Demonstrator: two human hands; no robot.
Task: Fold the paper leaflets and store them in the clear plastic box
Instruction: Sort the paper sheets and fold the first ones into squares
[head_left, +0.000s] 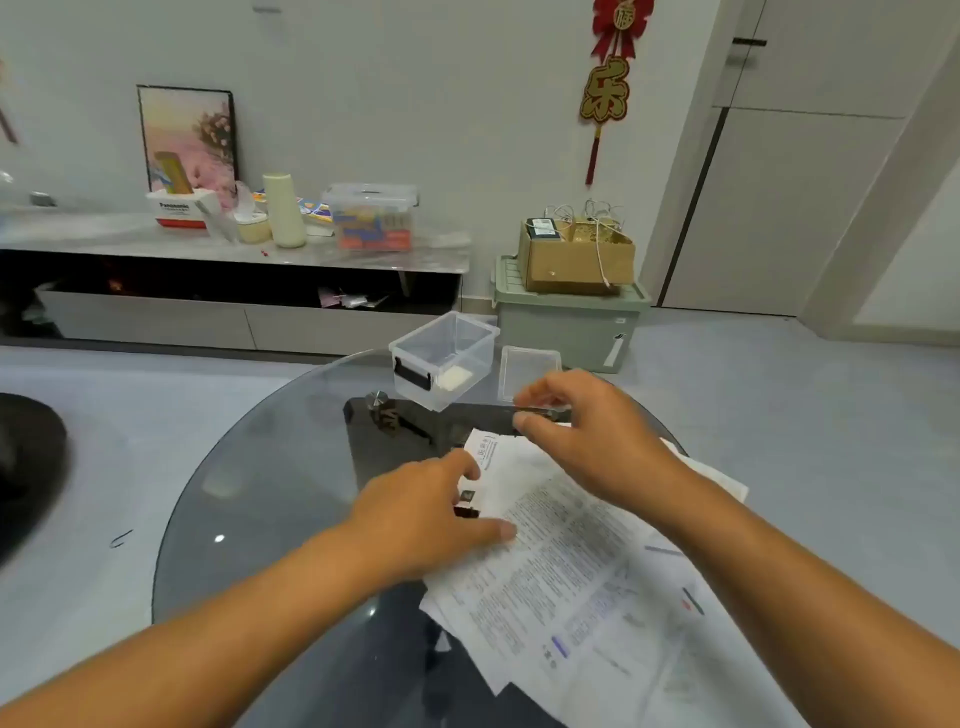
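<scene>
Several printed paper leaflets (582, 587) lie unfolded in a loose pile on the right half of a round glass table (260, 493). My left hand (426, 514) rests on the pile's left edge, thumb pressing on the top sheet. My right hand (587, 431) hovers over the pile's far end with fingers loosely curled; whether it pinches the paper I cannot tell. The clear plastic box (441, 358) stands open at the table's far edge, a small white folded paper (456, 377) inside it. Its clear lid (527, 366) lies just to the right of it.
Beyond the table stand a green storage bin (566, 327) with a cardboard box (576, 254) on top, and a low cabinet (234, 244) holding bottles and another plastic box. A dark round object (26, 467) sits at the left edge.
</scene>
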